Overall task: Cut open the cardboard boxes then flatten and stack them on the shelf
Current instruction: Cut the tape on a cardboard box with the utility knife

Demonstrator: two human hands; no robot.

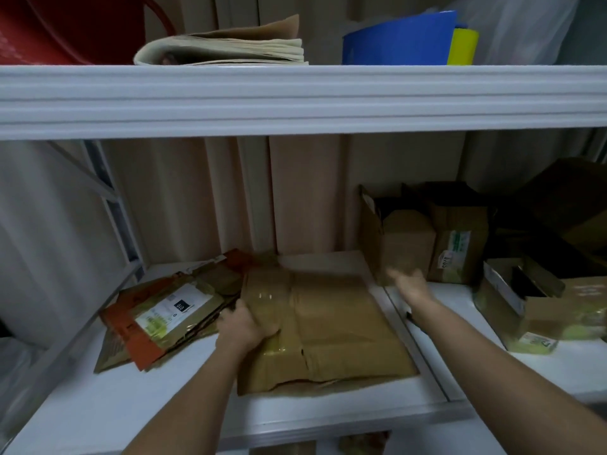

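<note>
Left hand (244, 325) rests on the flattened box (328, 326), fingers curled over its left edge, gripping it. The box lies flat on the white shelf (98, 405), glossy tape across its top. Just left of it, a stack of flattened cartons (164, 310) with orange print and a white label, edges touching. Right hand (410, 284) hovers farther back, fingers spread and relaxed, holding nothing, near an upright brown box (404, 244). More unflattened boxes (460, 244) stand beside it to the right.
</note>
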